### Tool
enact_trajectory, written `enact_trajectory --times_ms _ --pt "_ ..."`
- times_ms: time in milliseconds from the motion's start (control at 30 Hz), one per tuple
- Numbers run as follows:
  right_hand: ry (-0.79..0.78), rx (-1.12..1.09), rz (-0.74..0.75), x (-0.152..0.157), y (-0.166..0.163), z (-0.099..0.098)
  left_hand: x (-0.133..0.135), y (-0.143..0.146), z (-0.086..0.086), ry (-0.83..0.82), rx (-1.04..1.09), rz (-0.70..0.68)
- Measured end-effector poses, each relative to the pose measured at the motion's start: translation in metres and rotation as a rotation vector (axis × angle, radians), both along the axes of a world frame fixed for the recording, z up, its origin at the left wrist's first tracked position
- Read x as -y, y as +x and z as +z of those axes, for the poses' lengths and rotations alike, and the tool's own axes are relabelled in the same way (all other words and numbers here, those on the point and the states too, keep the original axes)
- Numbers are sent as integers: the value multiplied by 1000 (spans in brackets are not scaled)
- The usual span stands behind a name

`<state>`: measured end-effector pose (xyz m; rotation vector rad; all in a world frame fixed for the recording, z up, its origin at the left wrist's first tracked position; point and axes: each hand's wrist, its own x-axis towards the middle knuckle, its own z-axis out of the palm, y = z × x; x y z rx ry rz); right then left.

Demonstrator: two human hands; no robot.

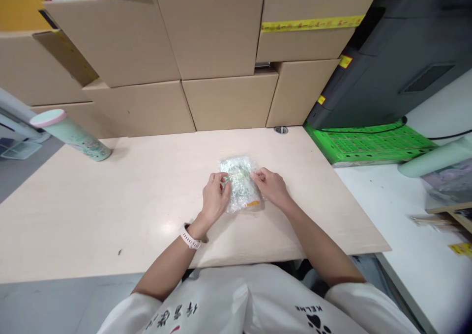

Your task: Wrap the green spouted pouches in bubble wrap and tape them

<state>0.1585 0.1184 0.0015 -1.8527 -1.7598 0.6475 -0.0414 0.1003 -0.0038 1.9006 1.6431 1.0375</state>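
Observation:
A flat, roughly rectangular packet in clear bubble wrap (239,181) lies on the table in front of me. Green and white shows through its shiny plastic, and an orange strip marks its near right corner. My left hand (215,195) has its thumb and curled fingers closed at the packet's left edge. On the opposite side, my right hand (272,184) pinches the upper right edge between thumb and fingers. What the wrap contains is too blurred to name. A pale watch band (191,237) circles my left wrist.
Stacked cardboard boxes (228,103) line the table's back edge. A pale green tumbler (79,137) stands at the back left. To the right are a green plastic pallet (372,145) beneath a dark grey machine (413,54) and a white side surface (391,211).

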Motion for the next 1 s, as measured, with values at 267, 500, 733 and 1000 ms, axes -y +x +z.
enact_trajectory --times_ms 267,500,733,1000 --pt "-112 -577 123 -2 9 5 1 1 -5 -84 277 -22" --pt "181 -357 529 14 4 23 1 13 -8 -589 1060 -369" --pt "75 -272 700 25 -11 19 -10 5 -18 -432 999 -69" --pt "217 172 188 11 -5 -3 2 -2 -11 78 222 72"
